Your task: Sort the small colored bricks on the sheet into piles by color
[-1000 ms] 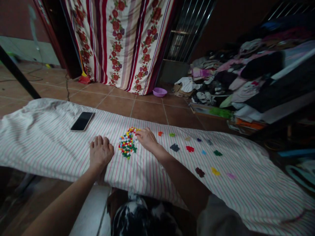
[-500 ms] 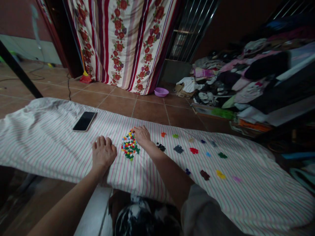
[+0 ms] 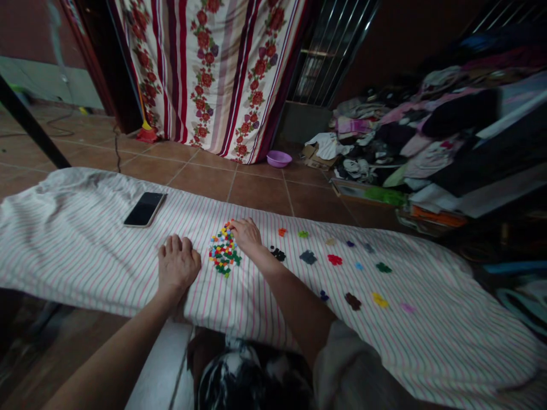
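Shifted right hand (image 3: 247,232) leftward over pile (image 3: 224,251), uncovering black pieces (image 3: 278,254).
Keeps it half-curled, cannot tell around what; rests left hand (image 3: 177,266) open on cloth (image 3: 106,250).

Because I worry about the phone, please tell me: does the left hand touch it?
No, the left hand rests on the cloth, apart from the phone.

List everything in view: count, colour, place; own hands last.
Striped cloth: one, whitish, foreground
Mixed pieces: uncounted, multicoloured, cloth's middle
Sorted piles: fourteen visible, various, right of mixed pieces
Phone: one, black, cloth's left
Curtain: one, red and white, background
Broom-like tool: one, red and yellow, curtain's left
Basin: one, purple, curtain's lower right
Barred window: one, dark, right of curtain
Clothes heap: one, mixed colours, far right
Sleeve: one, grey, lower right
Left hand: one, bare, resting on cloth
Right hand: one, bare, at mixed pieces, grip unclear
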`<state>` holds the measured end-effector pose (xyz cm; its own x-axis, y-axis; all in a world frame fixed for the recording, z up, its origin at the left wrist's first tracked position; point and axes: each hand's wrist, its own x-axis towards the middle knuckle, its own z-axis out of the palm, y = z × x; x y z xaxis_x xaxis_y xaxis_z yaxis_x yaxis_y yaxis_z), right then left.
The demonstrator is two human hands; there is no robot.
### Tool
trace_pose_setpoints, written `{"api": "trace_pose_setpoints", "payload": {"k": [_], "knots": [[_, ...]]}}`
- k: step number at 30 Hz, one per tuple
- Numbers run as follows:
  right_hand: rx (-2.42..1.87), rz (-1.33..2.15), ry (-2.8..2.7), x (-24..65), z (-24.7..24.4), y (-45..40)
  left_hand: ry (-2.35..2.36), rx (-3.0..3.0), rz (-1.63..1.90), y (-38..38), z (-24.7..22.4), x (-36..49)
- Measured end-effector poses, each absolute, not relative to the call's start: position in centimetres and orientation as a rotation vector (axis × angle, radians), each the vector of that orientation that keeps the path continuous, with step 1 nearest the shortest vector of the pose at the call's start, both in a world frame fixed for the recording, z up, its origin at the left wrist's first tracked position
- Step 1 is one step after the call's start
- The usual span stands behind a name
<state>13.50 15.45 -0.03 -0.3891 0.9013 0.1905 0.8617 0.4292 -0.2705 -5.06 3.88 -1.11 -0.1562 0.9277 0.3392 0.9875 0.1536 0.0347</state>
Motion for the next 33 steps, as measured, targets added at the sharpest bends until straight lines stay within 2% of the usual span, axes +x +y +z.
{"api": "trace_pose_setpoints", "payload": {"k": [9, 20, 28, 33], "knots": [[-1.477, 0.275, -2.203, 13.9, 0.4, 13.4, -2.152, -1.865, -0.297, 3.5, -0.7, -5.0], [-1.428, 0.287, -2.098, 17.1, 0.8, 7.1, -2.142, -1.885, -0.299, 2.8, 0.5, -4.6], [-1.492, 0.104, -1.757, 27.3, 1.2, 0.5, -2.134, -1.897, -0.278, 2.4, 0.9, -4.3], [-1.774, 0.003, -1.452, 35.8, 0.2, -3.2, -2.121, -1.844, -0.168, 2.4, 0.7, -4.4]]}}
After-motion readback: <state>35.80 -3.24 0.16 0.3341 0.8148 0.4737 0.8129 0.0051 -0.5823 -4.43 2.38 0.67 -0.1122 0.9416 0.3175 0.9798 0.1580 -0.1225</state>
